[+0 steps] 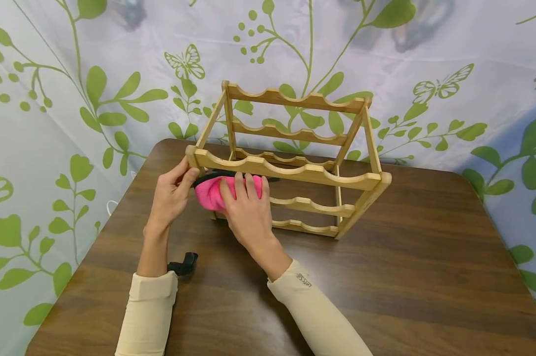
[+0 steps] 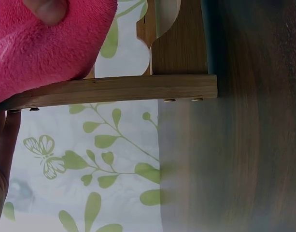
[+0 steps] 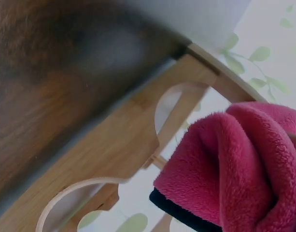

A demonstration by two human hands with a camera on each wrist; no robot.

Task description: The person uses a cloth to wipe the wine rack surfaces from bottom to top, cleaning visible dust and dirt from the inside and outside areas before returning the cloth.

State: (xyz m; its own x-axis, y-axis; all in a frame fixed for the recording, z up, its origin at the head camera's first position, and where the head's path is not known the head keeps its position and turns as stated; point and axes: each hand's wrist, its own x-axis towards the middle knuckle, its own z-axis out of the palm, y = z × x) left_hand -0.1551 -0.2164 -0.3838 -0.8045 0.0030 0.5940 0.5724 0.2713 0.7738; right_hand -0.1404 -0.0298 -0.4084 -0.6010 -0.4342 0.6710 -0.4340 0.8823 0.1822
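Note:
A wooden wine rack (image 1: 290, 170) with scalloped rails stands upright on the brown table. At its front left top corner, my left hand (image 1: 166, 200) grips the post between thumb and fingers. My right hand (image 1: 250, 210) holds a bunched pink plush cloth (image 1: 207, 195) against the front of the rack, just below the top rail near that corner. A dark edging shows along the cloth (image 3: 249, 169) in the right wrist view. From the left wrist, the cloth (image 2: 56, 48) is seen against a side post (image 2: 123, 90), with one fingertip on it.
The dark wood tabletop (image 1: 419, 267) extends to the right and in front of the rack. A small black object (image 1: 184, 264) is beside the left wrist. Behind the table hangs a white curtain (image 1: 130, 54) with green leaves and butterflies.

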